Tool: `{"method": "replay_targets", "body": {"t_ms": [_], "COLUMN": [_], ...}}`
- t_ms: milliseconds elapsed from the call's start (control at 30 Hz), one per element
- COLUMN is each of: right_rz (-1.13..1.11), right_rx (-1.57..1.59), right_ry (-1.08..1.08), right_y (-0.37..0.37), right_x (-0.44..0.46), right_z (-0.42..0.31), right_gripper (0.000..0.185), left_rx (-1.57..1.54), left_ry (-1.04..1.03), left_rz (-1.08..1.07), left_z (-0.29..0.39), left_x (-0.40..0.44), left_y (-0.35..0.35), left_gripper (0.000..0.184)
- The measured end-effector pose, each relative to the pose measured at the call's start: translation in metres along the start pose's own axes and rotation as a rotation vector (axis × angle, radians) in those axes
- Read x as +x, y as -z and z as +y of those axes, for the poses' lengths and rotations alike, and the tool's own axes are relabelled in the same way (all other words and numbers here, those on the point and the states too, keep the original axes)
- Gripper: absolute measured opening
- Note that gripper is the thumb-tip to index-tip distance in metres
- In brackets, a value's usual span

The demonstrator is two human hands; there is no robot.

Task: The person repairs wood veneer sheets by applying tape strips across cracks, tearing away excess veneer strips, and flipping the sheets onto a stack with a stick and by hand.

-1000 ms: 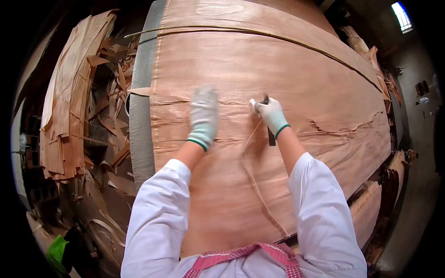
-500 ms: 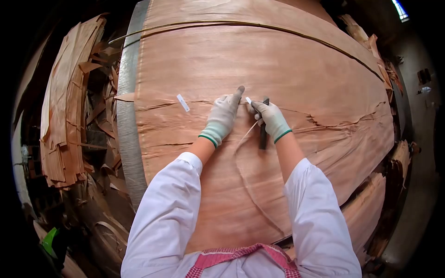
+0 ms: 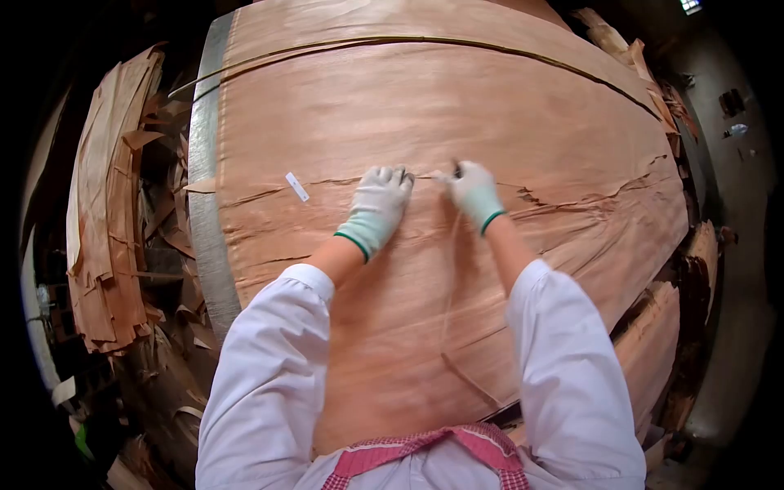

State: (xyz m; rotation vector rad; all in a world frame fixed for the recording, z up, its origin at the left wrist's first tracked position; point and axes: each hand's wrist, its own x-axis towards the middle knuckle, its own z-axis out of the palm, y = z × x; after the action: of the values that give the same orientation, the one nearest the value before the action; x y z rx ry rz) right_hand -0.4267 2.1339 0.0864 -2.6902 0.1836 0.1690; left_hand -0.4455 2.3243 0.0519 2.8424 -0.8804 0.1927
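A broad sheet of reddish-tan wood veneer (image 3: 367,106) lies before me, with a ragged split running across it. My left hand (image 3: 377,208), in a white glove with a green cuff, rests on the sheet at the split, fingers stretched forward. To its right, my gloved right hand (image 3: 474,192) is closed at the same split, slightly blurred. A dark tool (image 3: 456,168) shows at its fingers, mostly hidden by the hand. From there a thin pale strip (image 3: 447,310) trails down towards my apron. Left of my hands, a small white label-like piece (image 3: 297,187) sits on the veneer.
A long thin rod (image 3: 392,39) crosses the far part of the sheet. A grey metal edge (image 3: 206,147) borders its left side. Stacked veneer strips (image 3: 106,212) and scraps stand further left. Broken veneer pieces (image 3: 649,335) lie at the lower right.
My left hand has flattened on the sheet, its raised thumb now down. My right hand has turned, hiding most of the dark tool. The view has shifted slightly, and the strip hangs straighter.
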Motion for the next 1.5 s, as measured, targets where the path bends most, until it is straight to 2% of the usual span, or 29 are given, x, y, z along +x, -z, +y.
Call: {"method": "replay_targets", "body": {"t_ms": [33,67,133,167,200,233,267,300,367,467,567,633,700,733,767,800,833,900,933,967,1033,1067,1167,1200,1300,1333,1433,1467,1500], "right_rz": [-0.053,-0.258,-0.178,-0.146,-0.058,0.023,-0.02,-0.073,0.008,0.033,-0.048,-0.031,-0.12,-0.142,-0.161,-0.218,-0.299,-0.412,-0.454,-0.493,-0.471,-0.413,-0.351,-0.357,-0.252,-0.174,-0.301,-0.297,-0.295], "right_rx": [0.041,0.142,0.108,0.091,0.077,0.068,0.356,0.638,0.824,0.758,0.725,0.781,0.713,0.735,0.764,0.756,0.808,0.927,1.002,1.076,0.829,0.937,1.054,1.054,0.436,0.306,0.588,0.724,0.866], "right_ry": [-0.06,-0.266,-0.281,-0.284,-0.195,-0.098,-0.192,-0.299,-0.344,-0.311,-0.457,-0.336,-0.361,-0.294,-0.235,-0.161,-0.126,-0.151,-0.184,-0.213,-0.337,-0.39,-0.356,-0.39,-0.046,0.087,0.027,-0.089,-0.196], "right_y": [0.006,0.016,-0.002,-0.014,-0.019,-0.026,-0.023,-0.011,-0.01,-0.005,-0.001,-0.007,0.01,0.014,0.015,0.019,0.02,0.021,0.005,-0.014,-0.048,-0.061,-0.068,-0.068,-0.051,-0.05,-0.048,-0.055,-0.064], "right_x": [0.015,0.018,0.031,0.037,0.033,0.025,0.007,-0.017,-0.042,-0.062,-0.081,-0.11,-0.135,-0.143,-0.151,-0.157,-0.162,-0.17,-0.167,-0.164,-0.158,-0.162,-0.172,-0.169,-0.142,-0.13,-0.113,-0.118,-0.121], "right_z": [0.018,0.022,0.058,0.075,0.089,0.096,0.085,0.068,0.049,0.047,0.046,0.042,0.02,0.014,0.007,-0.009,-0.026,-0.067,-0.074,-0.072,-0.057,-0.053,-0.048,-0.047,-0.035,-0.019,0.017,0.02,0.021], "right_gripper": [0.043,0.043,0.043,0.042,0.039,0.036,0.031,0.027,0.02,0.023,0.024,0.023,0.019,0.02,0.021,0.02,0.018,0.016,0.018,0.02,0.019,0.018,0.018,0.021,0.023,0.03,0.037,0.038,0.039], "left_rx": [0.038,0.15,-0.301,-0.342,-0.293,-0.215,-0.114,-0.155,-0.058,-0.056,-0.02,-0.033,-0.305,-0.438,-0.344,-0.405,-0.364,-0.258,-0.369,-0.424,-0.527,-0.5,-0.203,-0.189,-0.085,-0.084,-0.05,-0.09,-0.117], "left_ry": [0.029,0.074,0.076,0.024,-0.1,-0.002,-0.018,0.008,0.046,0.055,0.06,0.043,0.057,0.068,0.081,0.163,0.22,0.34,0.399,0.408,0.413,0.356,0.035,0.041,0.016,0.044,0.074,-0.004,-0.011], "left_rz": [-0.067,0.044,0.152,0.162,0.187,0.147,0.005,-0.072,-0.167,-0.303,-0.356,-0.442,-0.165,-0.027,0.215,0.274,0.145,0.141,0.214,0.196,0.171,0.212,0.132,0.12,0.084,0.035,-0.023,0.124,0.118], "left_z": [0.009,0.018,0.041,0.058,0.065,0.077,0.081,0.083,0.093,0.088,0.096,0.091,0.072,0.058,0.052,0.045,0.035,0.019,0.008,0.004,-0.004,-0.002,0.003,0.006,0.013,0.016,0.035,0.048,0.058], "left_x": [0.007,0.015,0.029,0.039,0.044,0.043,0.044,0.044,0.051,0.054,0.054,0.055,0.034,0.016,-0.014,-0.053,-0.086,-0.132,-0.147,-0.154,-0.155,-0.153,-0.153,-0.152,-0.148,-0.143,-0.112,-0.104,-0.099], "left_y": [0.004,-0.016,-0.017,-0.026,-0.046,-0.049,-0.045,-0.035,-0.035,0.001,0.007,0.03,0.018,0.0,-0.02,-0.006,0.016,0.027,0.012,0.012,0.017,0.011,0.02,0.019,0.022,0.027,0.027,0.015,0.008], "left_gripper": [0.036,0.032,0.032,0.032,0.036,0.041,0.045,0.047,0.053,0.054,0.056,0.059,0.061,0.062,0.064,0.065,0.065,0.062,0.057,0.056,0.054,0.053,0.051,0.049,0.046,0.046,0.042,0.041,0.04]}}
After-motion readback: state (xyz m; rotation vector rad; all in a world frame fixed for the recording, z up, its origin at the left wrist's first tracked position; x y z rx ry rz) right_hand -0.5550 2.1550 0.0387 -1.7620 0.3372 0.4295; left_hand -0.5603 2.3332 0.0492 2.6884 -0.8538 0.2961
